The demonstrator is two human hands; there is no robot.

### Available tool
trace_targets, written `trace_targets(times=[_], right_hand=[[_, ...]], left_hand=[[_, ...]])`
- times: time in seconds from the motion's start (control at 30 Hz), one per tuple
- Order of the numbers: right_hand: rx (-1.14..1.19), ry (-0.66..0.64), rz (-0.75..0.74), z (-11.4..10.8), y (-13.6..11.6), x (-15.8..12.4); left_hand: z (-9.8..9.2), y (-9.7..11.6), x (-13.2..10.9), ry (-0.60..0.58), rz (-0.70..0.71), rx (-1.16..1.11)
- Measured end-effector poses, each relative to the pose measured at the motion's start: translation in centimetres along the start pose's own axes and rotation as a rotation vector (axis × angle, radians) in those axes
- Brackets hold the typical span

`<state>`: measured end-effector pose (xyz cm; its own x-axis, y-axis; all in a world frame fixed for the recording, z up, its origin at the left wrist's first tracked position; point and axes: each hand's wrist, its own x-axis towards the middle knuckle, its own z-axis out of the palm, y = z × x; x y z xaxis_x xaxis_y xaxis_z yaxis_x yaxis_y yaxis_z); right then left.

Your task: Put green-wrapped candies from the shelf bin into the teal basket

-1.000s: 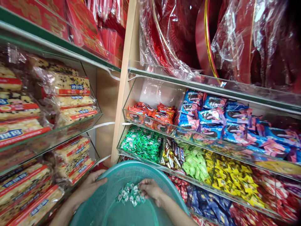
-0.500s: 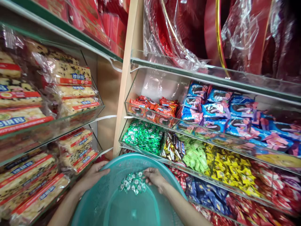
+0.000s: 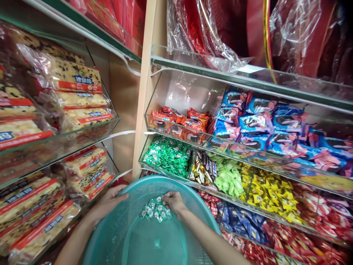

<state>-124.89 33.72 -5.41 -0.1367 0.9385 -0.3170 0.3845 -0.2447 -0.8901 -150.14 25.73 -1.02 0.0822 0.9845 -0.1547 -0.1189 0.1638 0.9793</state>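
A round teal plastic basket (image 3: 154,235) with mesh sides fills the bottom middle of the view. My left hand (image 3: 111,202) grips its left rim, the thumb over the edge and the other fingers mostly hidden outside. Inside lies a small heap of green-and-clear wrapped candies (image 3: 156,210), against the far side of the basket's floor. At the right edge of that heap is my right hand (image 3: 175,203), its fingers pinched together on a candy that is mostly hidden by them.
Just beyond the basket, a clear shelf bin holds green wrapped candies (image 3: 168,156). Rightward are brown-gold wrapped bars (image 3: 204,169), light green candies (image 3: 227,176) and yellow candies (image 3: 266,191). Blue snack packs (image 3: 255,125) sit above. Packaged pastry bars (image 3: 79,79) line the left shelves.
My right hand has shifted slightly left and up over the candy heap inside the basket. My left hand stays on the rim. The camera view has moved slightly.
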Motion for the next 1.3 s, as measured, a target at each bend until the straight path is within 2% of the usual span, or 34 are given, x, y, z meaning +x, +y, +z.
trace_targets(times=[0.1,0.17,0.27,0.33,0.4,0.5,0.6,0.7,1.0,1.17,1.3], right_hand=[[-0.188,0.137,-0.146,0.0,-0.8,-0.7],[-0.393,0.162,-0.321,-0.3,-2.8,-1.9],[-0.584,0.084,-0.581,-1.1,-8.4,-3.8],[-0.637,0.129,-0.690,-1.6,-12.8,-4.3],[-0.746,0.212,-0.730,-1.8,-16.6,-3.8],[-0.981,0.286,-0.599,-1.3,-19.7,-2.0],[-1.103,0.302,-0.499,-0.2,-20.1,-0.6],[-1.112,0.309,-0.492,0.7,-19.7,-0.1],[-1.032,0.279,-0.432,0.7,-19.6,0.6],[-0.991,0.307,-0.459,1.0,-19.5,0.8],[-0.926,0.319,-0.517,0.0,-20.0,-0.4]], left_hand=[[0.0,0.1,0.1,0.008,0.013,0.004],[0.1,0.2,0.0,0.026,0.017,0.015],[0.3,0.5,-0.2,0.088,0.002,0.030],[0.3,0.5,-0.2,0.113,0.002,0.033],[0.2,0.2,-0.1,0.096,0.012,0.035],[-0.2,-0.3,0.1,0.034,0.033,0.035],[-0.6,-0.6,0.4,0.020,0.048,0.046],[-0.7,-0.5,0.6,0.033,0.062,0.063],[-0.2,0.2,0.5,0.036,0.038,0.042],[0.0,0.4,0.2,0.038,0.048,0.016],[-0.2,0.0,0.4,0.021,0.068,0.016]])
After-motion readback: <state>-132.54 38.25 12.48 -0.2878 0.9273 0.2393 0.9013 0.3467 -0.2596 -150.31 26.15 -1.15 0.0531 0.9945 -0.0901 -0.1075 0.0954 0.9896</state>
